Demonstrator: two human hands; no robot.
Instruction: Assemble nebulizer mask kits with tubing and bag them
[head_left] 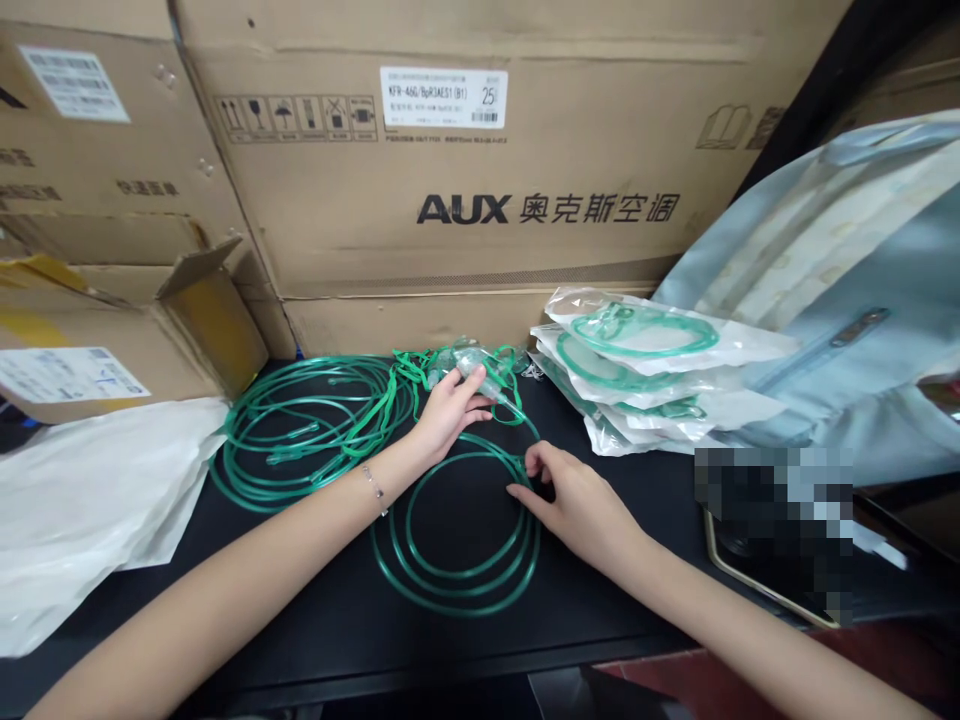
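My left hand (448,408) reaches forward and rests its fingers closed on a clear oxygen mask (474,366) with green straps at the back of the black table (300,620). My right hand (571,495) pinches the right side of a green tubing coil (457,545) that lies flat in front of me. A larger pile of green tubing loops (307,425) lies to the left of the mask.
A stack of sealed clear bags (645,375) holding green tubing lies at the right. Cardboard boxes (480,170) wall the back, and an open box (112,330) sits at the left. White plastic wrapping (82,500) covers the left table edge. A pale blue bag (847,290) leans at right.
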